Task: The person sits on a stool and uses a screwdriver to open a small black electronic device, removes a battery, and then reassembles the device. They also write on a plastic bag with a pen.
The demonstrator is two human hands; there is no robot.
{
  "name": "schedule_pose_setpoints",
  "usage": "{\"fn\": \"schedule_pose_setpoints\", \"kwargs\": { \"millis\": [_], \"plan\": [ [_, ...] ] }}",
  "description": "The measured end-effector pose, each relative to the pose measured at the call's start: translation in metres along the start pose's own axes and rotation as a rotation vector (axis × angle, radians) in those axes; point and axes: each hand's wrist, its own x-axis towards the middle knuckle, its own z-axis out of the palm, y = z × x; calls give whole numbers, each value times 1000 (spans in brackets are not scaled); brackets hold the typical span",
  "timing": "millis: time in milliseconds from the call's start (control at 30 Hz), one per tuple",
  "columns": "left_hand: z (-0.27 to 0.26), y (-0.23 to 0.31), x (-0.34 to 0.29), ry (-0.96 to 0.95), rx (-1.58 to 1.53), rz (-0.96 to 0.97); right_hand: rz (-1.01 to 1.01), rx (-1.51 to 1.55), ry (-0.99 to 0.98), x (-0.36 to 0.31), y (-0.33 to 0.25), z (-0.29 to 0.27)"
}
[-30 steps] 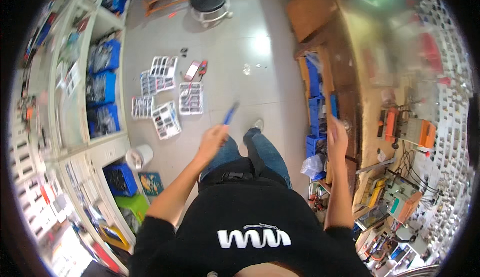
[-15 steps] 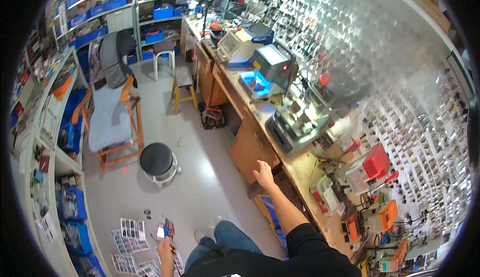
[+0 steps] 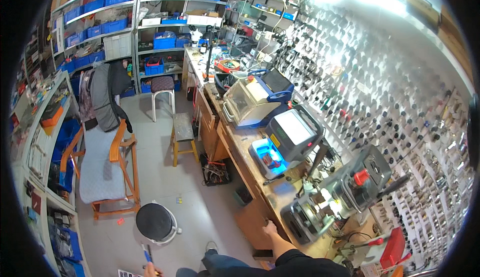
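My left hand [image 3: 151, 271] is at the lower edge, partly cut off by the frame. Its fingers are closed round a slim tool with a blue part [image 3: 146, 253]; the tool's exact kind is not clear. My right hand [image 3: 270, 228] is stretched forward beside the workbench [image 3: 260, 179], in front of its brown wooden panel [image 3: 250, 222]. Its fingers are loosely bent, with nothing visible in them; whether they touch the panel is unclear. A dark key-cutting machine [image 3: 305, 219] stands on the bench just right of this hand.
A round black stool [image 3: 155, 221] stands ahead on the left, with a wooden armchair [image 3: 102, 172] behind it. Along the bench are a grey machine with a lit screen [image 3: 292, 127] and a clear-hooded machine [image 3: 250, 99]. Shelves with blue bins [image 3: 116, 25] line the back.
The view has moved forward and tilted up, so the bench machines and stool appear nearer. My left hand sits lower in the picture, still holding the tool. My right hand appears lower, fingers less spread.
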Motion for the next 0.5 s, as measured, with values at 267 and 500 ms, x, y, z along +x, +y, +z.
{"fn": "schedule_pose_setpoints", "kwargs": {
  "millis": [267, 500],
  "plan": [
    [109, 128, 47, -87, 201, -174, 202, -96, -68, 52, 18, 25],
    [180, 186, 150, -729, 421, -2, 288, 26, -60, -42, -55, 32]
  ]
}}
